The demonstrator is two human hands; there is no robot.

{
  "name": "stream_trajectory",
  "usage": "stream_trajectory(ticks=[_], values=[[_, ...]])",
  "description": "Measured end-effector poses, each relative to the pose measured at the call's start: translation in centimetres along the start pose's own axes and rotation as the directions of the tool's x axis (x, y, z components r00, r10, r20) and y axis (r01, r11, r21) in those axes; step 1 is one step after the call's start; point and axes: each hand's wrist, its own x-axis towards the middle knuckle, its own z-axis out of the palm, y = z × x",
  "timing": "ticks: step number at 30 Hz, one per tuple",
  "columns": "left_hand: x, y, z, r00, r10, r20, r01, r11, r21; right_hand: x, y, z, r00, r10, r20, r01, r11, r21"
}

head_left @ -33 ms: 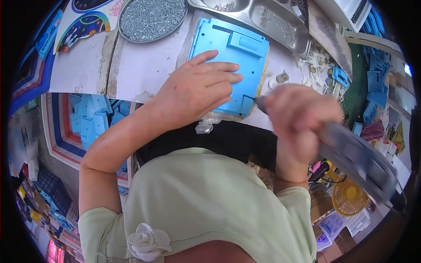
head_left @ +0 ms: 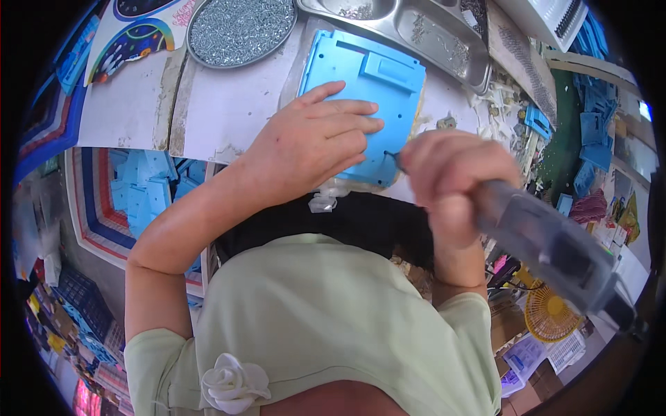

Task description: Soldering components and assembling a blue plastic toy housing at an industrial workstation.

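A light blue plastic panel lies flat on the white worktop. My left hand lies across its lower half with fingers spread, pressing it down. My right hand grips a grey electric screwdriver whose body runs off to the lower right. The thin dark bit touches the panel near its lower right corner. The part of the panel under my left hand is hidden.
A round metal dish of small screws sits at the back left. A steel compartment tray with more screws stands behind the panel. Blue plastic parts pile up at the right and in a bin below left. A yellow fan is lower right.
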Motion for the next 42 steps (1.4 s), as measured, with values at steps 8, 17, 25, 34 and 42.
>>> stream_trajectory(ticks=[8,17,25,34,42], values=[[-0.2,-0.1,0.0,1.0,-0.028,0.007,0.028,0.999,-0.036,1.9,0.7,-1.9,0.994,-0.1,0.049,0.092,0.986,0.137],[-0.1,-0.1,0.0,0.998,-0.055,0.03,0.057,0.997,-0.059,3.5,3.0,-3.0,0.981,-0.064,0.185,0.047,0.994,0.097],[-0.1,-0.2,-0.1,0.996,-0.068,0.058,0.073,0.994,-0.084,8.3,5.9,-4.7,0.991,-0.132,-0.008,0.132,0.977,0.166],[-0.6,0.0,0.3,0.993,-0.117,-0.012,0.115,0.987,-0.107,9.1,4.8,-4.8,0.998,-0.01,0.063,0.009,1.0,0.025],[-0.1,0.0,-1.2,0.916,-0.283,-0.285,0.217,0.946,-0.24,8.3,-0.4,-1.0,0.938,-0.117,0.326,-0.019,0.922,0.386]])
